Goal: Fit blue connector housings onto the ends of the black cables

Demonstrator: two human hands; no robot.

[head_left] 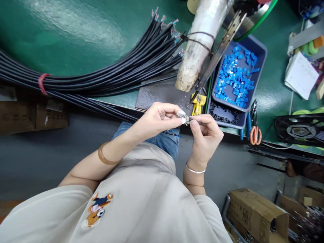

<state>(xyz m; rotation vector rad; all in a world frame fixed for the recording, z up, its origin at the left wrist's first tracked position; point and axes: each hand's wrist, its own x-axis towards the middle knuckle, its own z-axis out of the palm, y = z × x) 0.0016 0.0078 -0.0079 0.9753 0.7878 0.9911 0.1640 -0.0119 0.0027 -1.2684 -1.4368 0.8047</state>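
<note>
My left hand [163,118] pinches thumb and forefinger together just in front of my lap. A whitish wrap shows on a fingertip, and what it grips is too small to name. Tip to tip with it, my right hand [206,130] is closed on a small dark piece, its kind unclear. Fine wire-like bits show where the fingertips meet. Below the left hand, a thin dark cable end with a blue tip [176,135] lies over my jeans. Just beyond the hands is a yellow tool [198,105] at the edge of a dark board [152,96].
Black cables [111,76], bound by a red tie [42,83], stretch across the green table [63,33]. A grey tray [262,64] holds blue clips, above another with black pieces. Orange-handled scissors [255,135] and a black fan [300,130] are right. A wrapped tube [199,40] overhangs.
</note>
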